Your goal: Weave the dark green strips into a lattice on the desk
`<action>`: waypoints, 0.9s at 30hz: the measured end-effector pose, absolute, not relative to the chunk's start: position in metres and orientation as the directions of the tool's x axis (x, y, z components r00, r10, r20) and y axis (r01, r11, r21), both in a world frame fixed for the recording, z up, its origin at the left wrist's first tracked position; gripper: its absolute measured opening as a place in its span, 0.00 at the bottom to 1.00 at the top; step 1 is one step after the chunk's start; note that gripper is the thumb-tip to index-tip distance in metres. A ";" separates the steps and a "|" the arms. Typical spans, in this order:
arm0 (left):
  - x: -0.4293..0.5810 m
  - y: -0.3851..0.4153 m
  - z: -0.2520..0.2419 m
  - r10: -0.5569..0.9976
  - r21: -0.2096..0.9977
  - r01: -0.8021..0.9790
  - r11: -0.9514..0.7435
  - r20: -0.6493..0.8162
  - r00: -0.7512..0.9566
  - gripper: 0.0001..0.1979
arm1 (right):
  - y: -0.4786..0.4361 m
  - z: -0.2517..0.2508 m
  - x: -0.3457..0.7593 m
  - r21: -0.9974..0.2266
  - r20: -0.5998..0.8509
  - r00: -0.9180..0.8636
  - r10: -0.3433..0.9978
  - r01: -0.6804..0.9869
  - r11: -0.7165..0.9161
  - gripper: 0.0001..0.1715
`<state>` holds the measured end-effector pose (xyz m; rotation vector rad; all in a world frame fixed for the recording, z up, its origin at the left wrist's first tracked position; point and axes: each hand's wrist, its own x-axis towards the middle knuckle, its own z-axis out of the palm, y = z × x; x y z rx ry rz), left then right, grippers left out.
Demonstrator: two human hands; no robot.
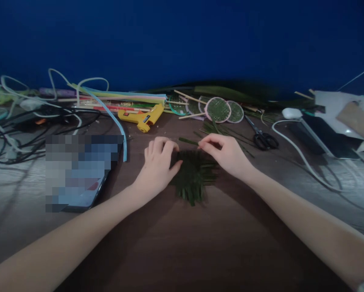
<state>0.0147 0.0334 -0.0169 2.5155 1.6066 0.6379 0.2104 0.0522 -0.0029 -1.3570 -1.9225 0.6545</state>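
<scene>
A small mat of woven dark green leaf strips (192, 174) lies on the brown table before me, loose strip ends sticking out at its right and front. My left hand (159, 162) rests at the mat's left edge, its thumb apart from the curled fingers and touching the weave. Just above the mat's far edge, my right hand (226, 152) pinches one end of a single green leaf strip (188, 141) between thumb and fingertips. The strip's free end points left, towards my left hand.
A yellow glue gun (142, 117) lies behind the mat. Round woven fans (217, 110), loose leaf strips (230, 132) and black-handled scissors (265, 140) are to its right. On the left lie a tablet-like device with a blurred screen (92, 166), a blue strip (124, 142) and tangled cables (5, 138).
</scene>
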 end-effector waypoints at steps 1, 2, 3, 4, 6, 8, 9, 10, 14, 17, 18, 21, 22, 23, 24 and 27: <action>0.015 0.034 -0.017 0.884 0.288 0.848 -0.445 0.296 0.363 0.08 | 0.052 -0.003 0.211 -0.730 0.256 -0.228 0.939 0.591 0.343 0.13; 0.015 0.034 -0.017 0.882 0.281 0.850 -0.446 0.296 0.366 0.08 | 0.052 -0.003 0.211 -0.729 0.267 -0.235 0.935 0.585 0.355 0.13; 0.015 0.034 -0.017 0.882 0.275 0.851 -0.447 0.293 0.369 0.08 | 0.052 -0.004 0.211 -0.727 0.274 -0.237 0.932 0.583 0.362 0.12; 0.015 0.034 -0.017 0.883 0.271 0.853 -0.446 0.287 0.371 0.08 | 0.052 -0.004 0.211 -0.725 0.278 -0.239 0.931 0.584 0.366 0.12; 0.016 0.035 -0.017 0.885 0.272 0.852 -0.446 0.275 0.376 0.08 | 0.052 -0.004 0.211 -0.722 0.274 -0.246 0.930 0.586 0.368 0.12; 0.015 0.035 -0.017 0.885 0.280 0.848 -0.450 0.263 0.383 0.07 | 0.052 -0.005 0.211 -0.724 0.266 -0.253 0.930 0.585 0.366 0.12; 0.015 0.035 -0.017 0.885 0.283 0.846 -0.452 0.258 0.387 0.06 | 0.052 -0.005 0.211 -0.726 0.261 -0.255 0.931 0.584 0.364 0.12; 0.015 0.035 -0.017 0.885 0.285 0.844 -0.455 0.253 0.392 0.06 | 0.052 -0.005 0.211 -0.728 0.258 -0.256 0.931 0.582 0.362 0.12; 0.015 0.035 -0.016 0.883 0.282 0.841 -0.462 0.237 0.406 0.05 | 0.051 -0.005 0.211 -0.731 0.246 -0.253 0.936 0.586 0.350 0.12; 0.016 0.035 -0.016 0.886 0.293 0.839 -0.458 0.224 0.406 0.06 | 0.051 -0.005 0.211 -0.726 0.230 -0.260 0.938 0.595 0.343 0.13; 0.016 0.035 -0.015 0.889 0.303 0.838 -0.454 0.218 0.402 0.06 | 0.050 -0.005 0.211 -0.724 0.224 -0.258 0.940 0.601 0.338 0.13; 0.016 0.036 -0.014 0.897 0.335 0.833 -0.441 0.200 0.395 0.06 | 0.051 -0.005 0.212 -0.712 0.205 -0.234 0.951 0.631 0.308 0.14; 0.016 0.036 -0.014 0.897 0.341 0.830 -0.440 0.198 0.395 0.06 | 0.051 -0.006 0.212 -0.710 0.197 -0.227 0.954 0.638 0.299 0.14; 0.015 0.036 -0.014 0.896 0.345 0.828 -0.442 0.200 0.395 0.06 | 0.051 -0.006 0.212 -0.710 0.190 -0.224 0.956 0.642 0.292 0.15; 0.015 0.036 -0.014 0.895 0.347 0.826 -0.445 0.205 0.396 0.06 | 0.051 -0.006 0.212 -0.710 0.185 -0.224 0.957 0.642 0.288 0.15; 0.015 0.036 -0.014 0.885 0.359 0.810 -0.463 0.234 0.402 0.05 | 0.051 -0.005 0.212 -0.704 0.169 -0.235 0.957 0.651 0.284 0.15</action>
